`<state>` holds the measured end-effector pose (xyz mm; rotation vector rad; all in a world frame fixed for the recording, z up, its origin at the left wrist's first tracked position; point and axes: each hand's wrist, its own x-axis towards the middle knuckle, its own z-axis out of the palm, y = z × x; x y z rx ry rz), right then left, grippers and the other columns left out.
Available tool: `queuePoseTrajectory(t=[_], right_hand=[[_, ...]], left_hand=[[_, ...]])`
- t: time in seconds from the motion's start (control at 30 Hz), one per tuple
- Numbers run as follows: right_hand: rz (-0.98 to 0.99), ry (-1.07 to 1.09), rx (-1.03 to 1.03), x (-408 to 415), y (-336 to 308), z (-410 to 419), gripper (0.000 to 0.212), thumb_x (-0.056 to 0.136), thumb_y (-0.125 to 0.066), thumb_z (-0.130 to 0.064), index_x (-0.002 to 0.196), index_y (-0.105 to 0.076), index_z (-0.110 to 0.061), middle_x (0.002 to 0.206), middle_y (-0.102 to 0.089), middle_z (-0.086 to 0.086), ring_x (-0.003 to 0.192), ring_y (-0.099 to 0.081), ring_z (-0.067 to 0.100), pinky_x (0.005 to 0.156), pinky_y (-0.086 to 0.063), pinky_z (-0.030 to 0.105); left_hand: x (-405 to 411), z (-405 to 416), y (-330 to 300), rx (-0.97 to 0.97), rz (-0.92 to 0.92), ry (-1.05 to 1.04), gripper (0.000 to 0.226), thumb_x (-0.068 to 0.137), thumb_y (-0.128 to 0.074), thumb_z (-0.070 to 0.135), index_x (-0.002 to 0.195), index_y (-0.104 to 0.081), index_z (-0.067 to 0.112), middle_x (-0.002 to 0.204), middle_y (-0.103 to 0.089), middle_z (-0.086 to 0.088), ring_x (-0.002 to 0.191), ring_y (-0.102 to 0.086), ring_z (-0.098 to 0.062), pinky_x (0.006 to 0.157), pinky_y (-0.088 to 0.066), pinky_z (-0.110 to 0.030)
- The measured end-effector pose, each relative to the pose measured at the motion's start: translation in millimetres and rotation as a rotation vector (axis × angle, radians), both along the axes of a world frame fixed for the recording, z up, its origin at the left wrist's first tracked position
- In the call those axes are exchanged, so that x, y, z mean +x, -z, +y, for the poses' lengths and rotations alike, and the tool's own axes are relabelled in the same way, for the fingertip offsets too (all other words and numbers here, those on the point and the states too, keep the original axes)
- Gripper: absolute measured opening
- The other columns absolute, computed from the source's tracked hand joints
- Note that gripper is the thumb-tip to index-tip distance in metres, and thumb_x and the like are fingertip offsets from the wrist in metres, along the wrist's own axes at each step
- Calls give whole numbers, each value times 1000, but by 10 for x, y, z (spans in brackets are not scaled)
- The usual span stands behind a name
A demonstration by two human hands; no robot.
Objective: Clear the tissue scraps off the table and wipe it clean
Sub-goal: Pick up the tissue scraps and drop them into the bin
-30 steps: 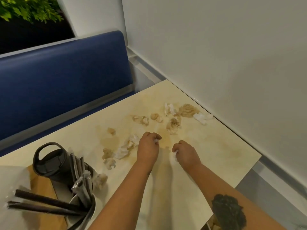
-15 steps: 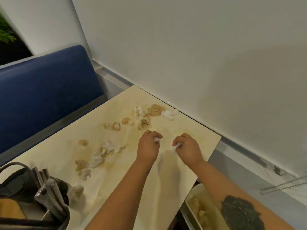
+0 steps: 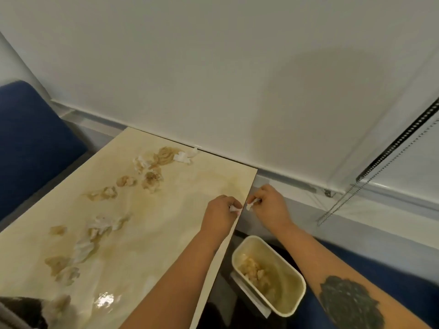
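Left hand (image 3: 219,216): pinching a small white tissue scrap (image 3: 234,209) at the cream marbled table's (image 3: 171,233) right edge. Right hand (image 3: 267,205): pinching another white scrap (image 3: 250,206) beyond that edge, likely heading for the cream plastic bin (image 3: 294,295) below. Stained crumpled tissue scraps (image 3: 152,178) are lying across the table, uncollected.

Two bare forearms, no sleeves in view. Left hand (image 3: 219,213) and right hand (image 3: 268,206) without rings, gloves or watch; wrists unadorned. One large dark tattoo (image 3: 349,305) on the right forearm: rounded, petal-like or scaled outline, densely shaded, with darker edges, covering much of the upper side between wrist and elbow. Finer detail of the design too blurred to read.
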<state>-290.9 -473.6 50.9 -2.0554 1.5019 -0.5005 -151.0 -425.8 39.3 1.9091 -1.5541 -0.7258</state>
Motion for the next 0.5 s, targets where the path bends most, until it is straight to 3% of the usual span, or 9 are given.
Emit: queuePoseTrajectory(t=[0.1, 0.27, 0.5], right_hand=[[-6, 54, 6, -242, -5, 57, 19, 78, -59, 1, 80, -72, -13, 86, -47, -1, 76, -48, 14, 61, -31, 13], [-29, 154, 38, -522, 59, 124, 23, 77, -57, 5, 77, -71, -13, 88, -50, 1, 80, -54, 19, 72, -39, 24], [-31, 213, 58, -767, 153, 201, 22, 76, -58, 5, 77, -71, -13, 90, -52, -1, 80, -53, 15, 71, -34, 19]], left_hand=[[-232, -5, 94, 50, -15, 82, 21, 79, -64, 4, 97, -72, 12, 102, -64, -9, 94, -59, -23, 73, -36, -17], [-480, -11, 243, 104, -54, 225, 24, 78, -63, 7, 101, -70, 13, 107, -64, -10, 100, -58, -25, 77, -34, -22], [-624, 22, 420, 269, -94, 396, 32, 78, -69, 11, 109, -68, 18, 112, -66, -2, 104, -60, -17, 82, -41, -19]])
